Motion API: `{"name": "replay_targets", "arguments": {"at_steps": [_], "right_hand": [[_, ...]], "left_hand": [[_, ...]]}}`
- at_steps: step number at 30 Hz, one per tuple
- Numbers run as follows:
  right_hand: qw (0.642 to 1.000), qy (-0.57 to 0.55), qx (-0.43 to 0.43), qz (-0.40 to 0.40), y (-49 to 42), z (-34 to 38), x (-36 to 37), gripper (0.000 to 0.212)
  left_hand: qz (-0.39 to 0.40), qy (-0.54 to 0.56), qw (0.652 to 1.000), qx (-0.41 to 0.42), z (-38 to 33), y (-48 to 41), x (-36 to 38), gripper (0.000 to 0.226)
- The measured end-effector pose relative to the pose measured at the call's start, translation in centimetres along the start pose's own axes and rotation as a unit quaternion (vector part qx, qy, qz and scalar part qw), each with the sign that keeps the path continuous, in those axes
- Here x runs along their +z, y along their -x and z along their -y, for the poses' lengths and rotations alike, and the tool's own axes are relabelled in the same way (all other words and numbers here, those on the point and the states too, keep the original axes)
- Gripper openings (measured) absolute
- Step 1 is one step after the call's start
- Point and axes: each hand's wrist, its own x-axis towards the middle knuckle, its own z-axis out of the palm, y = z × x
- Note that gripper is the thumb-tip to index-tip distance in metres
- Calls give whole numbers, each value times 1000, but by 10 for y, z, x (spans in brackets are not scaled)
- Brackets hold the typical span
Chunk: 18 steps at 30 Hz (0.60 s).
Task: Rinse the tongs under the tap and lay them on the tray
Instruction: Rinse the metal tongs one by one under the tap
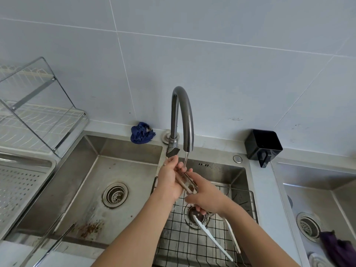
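Note:
The tongs point(189, 185) are metal with two long white-tipped arms point(212, 236) that slant down to the right over the sink. Their hinged end sits under the thin water stream point(185, 160) running from the dark curved tap point(183, 112). My left hand point(169, 182) grips the hinged end just below the spout. My right hand point(207, 198) is closed around the middle of the tongs. A perforated steel tray point(17, 187) lies at the far left, apart from both hands.
A black wire rack point(192, 245) lies in the middle basin under the tongs. The left basin point(96, 189) has a drain strainer and rust spots. A blue cloth point(141, 132), a black holder point(263, 144), a dish rack point(38, 112) and a right basin with a purple cloth point(339, 247) surround the sink.

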Motion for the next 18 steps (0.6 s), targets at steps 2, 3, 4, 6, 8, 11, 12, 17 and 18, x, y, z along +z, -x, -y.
{"name": "replay_targets", "arguments": {"at_steps": [2,3,4,6,8,11,12,17,18], "right_hand": [[992,117,-22,-35,-5,3,5,63],[985,162,-35,-50,-9,5,10,57],[979,188,-37,-64,-13,7,15,54],[975,196,-29,-98,-23,10,21,53],[968,203,-24,-143,-33,14,20,45],[957,227,-40,-177,-46,25,16,61],[953,236,-56,-179,-49,29,17,62],[939,280,-138,-144,-66,50,20,44],[938,284,-156,-125,-69,53,20,46]], "left_hand": [[-28,-20,999,3,-2,0,5,16],[-31,-28,999,2,-6,2,7,23],[-27,-33,999,3,-9,3,10,30],[-7,-33,999,16,-17,4,13,40],[19,-30,999,30,-23,6,15,34],[42,-18,997,56,-27,9,12,29],[44,-14,996,71,-29,10,10,27],[7,-6,993,121,-43,17,-5,31],[-4,10,992,125,-46,18,-9,31]]}}
